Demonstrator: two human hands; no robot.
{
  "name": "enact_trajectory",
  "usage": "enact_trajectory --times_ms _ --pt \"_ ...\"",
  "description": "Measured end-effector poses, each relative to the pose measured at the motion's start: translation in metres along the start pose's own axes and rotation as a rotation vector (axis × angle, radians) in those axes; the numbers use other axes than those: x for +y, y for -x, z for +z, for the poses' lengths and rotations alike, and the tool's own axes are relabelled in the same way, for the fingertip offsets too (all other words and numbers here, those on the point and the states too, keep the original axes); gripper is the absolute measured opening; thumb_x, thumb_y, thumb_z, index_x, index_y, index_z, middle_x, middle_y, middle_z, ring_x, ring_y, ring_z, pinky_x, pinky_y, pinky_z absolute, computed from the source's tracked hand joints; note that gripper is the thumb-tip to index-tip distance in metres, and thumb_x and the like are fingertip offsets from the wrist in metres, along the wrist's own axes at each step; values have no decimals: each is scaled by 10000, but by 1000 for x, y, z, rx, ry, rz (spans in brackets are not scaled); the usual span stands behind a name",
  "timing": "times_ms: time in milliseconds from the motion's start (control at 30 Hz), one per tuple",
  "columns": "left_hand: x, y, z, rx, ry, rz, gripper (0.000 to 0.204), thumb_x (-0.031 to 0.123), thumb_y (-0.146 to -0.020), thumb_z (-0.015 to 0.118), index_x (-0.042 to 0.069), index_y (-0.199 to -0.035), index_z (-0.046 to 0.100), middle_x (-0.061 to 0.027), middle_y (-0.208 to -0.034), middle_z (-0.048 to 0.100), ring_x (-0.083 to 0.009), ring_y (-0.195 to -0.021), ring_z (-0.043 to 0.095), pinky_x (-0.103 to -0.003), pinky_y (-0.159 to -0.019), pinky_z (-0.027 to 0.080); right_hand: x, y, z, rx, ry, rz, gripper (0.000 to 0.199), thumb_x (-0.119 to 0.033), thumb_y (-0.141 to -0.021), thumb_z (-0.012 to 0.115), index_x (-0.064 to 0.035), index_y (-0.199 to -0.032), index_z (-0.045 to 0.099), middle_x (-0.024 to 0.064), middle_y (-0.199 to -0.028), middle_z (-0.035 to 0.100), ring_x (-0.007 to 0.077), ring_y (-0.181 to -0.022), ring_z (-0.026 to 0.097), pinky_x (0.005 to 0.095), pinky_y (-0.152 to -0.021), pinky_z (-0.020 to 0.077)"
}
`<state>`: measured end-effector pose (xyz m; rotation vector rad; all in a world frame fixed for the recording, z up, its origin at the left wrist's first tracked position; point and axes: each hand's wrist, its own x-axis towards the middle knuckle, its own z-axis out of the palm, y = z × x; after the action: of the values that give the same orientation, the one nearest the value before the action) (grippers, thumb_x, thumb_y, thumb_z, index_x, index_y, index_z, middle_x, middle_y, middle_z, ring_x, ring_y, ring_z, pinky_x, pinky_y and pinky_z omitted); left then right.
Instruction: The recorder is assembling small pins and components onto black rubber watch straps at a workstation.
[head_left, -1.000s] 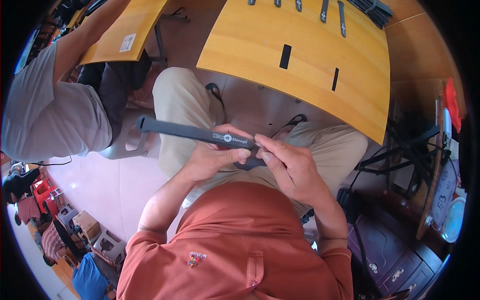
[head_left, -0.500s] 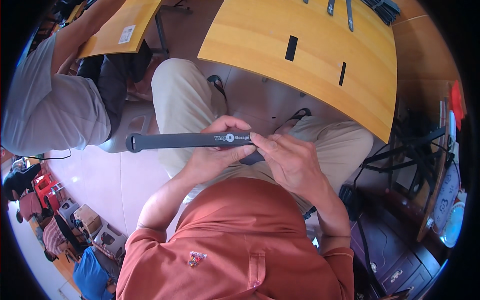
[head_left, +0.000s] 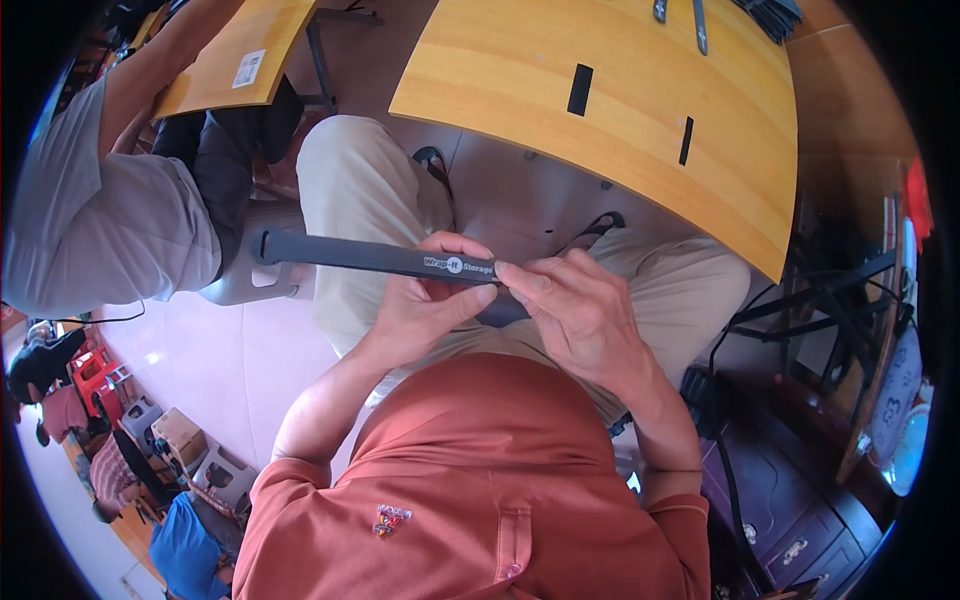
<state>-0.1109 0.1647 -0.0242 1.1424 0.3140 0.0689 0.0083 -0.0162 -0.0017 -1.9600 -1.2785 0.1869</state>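
Note:
A dark grey storage strap (head_left: pixel 350 254) with a pale printed label stretches out to the left over my lap. Its far left end has a small slotted loop. My left hand (head_left: pixel 432 300) is closed around the strap near its right end, thumb below and fingers above. At that same right end, my right hand (head_left: pixel 575 308) pinches the tip between thumb and fingers. Both hands meet there, in front of my belly and above my knees. My fingers partly hide the strap's right end.
Ahead stands a yellow wooden table (head_left: pixel 480 60) with two black strips (head_left: pixel 579 90) on it. Several grey straps (head_left: pixel 701 28) and a dark pile (head_left: pixel 770 18) lie at its far edge. Another person (head_left: pixel 130 210) sits at left by a second table (head_left: pixel 225 75). Purple drawers (head_left: pixel 800 530) stand lower right.
The strap's left end has swung up, so the strap now slopes down toward my hands. Both hands keep their grip and have shifted only slightly left.

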Motion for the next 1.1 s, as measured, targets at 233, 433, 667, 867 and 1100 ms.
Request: enact_trajectory --times_ms 233,433,667,867,1100 --pt "0 1 -1 -32 17 -64 315 -7 -927 699 40 -1199 547 -18 -1091 612 -66 -987 601 -221 -827 514 0 1 -4 -5 -21 19 368 -26 -785 699 -129 -1136 733 20 -893 716 233 -715 585 351 -614 513" --pt "-3 1 0 -47 11 -68 314 19 -930 709 39 -1201 551 -25 -1098 623 -77 -992 616 -227 -841 524 0 3 -6 -4 -84 42 328 -38 -788 712 -120 -1104 746 39 -874 737 234 -696 617 355 -602 524" --pt "-4 5 -3 -43 28 -134 316 49 -942 703 36 -1215 545 -25 -1082 647 -78 -966 628 -224 -816 537 3 5 -6 -47 -151 64 285 -42 -806 713 -100 -1082 749 70 -861 739 256 -687 644 364 -604 530" --pt "-5 4 -1 -60 -1 -124 330 55 -950 694 33 -1238 534 -38 -1084 652 -83 -946 636 -228 -812 545 3 5 -9 -54 -215 96 275 -29 -799 729 -77 -1069 752 103 -837 732 282 -682 657 373 -612 533" --pt "-8 6 -3 -39 30 -138 345 11 -921 706 -3 -1227 547 -80 -1101 653 -144 -989 673 -294 -867 602 4 5 -9 -74 -231 105 280 -25 -794 741 -69 -1070 753 114 -837 733 290 -687 665 376 -617 536"
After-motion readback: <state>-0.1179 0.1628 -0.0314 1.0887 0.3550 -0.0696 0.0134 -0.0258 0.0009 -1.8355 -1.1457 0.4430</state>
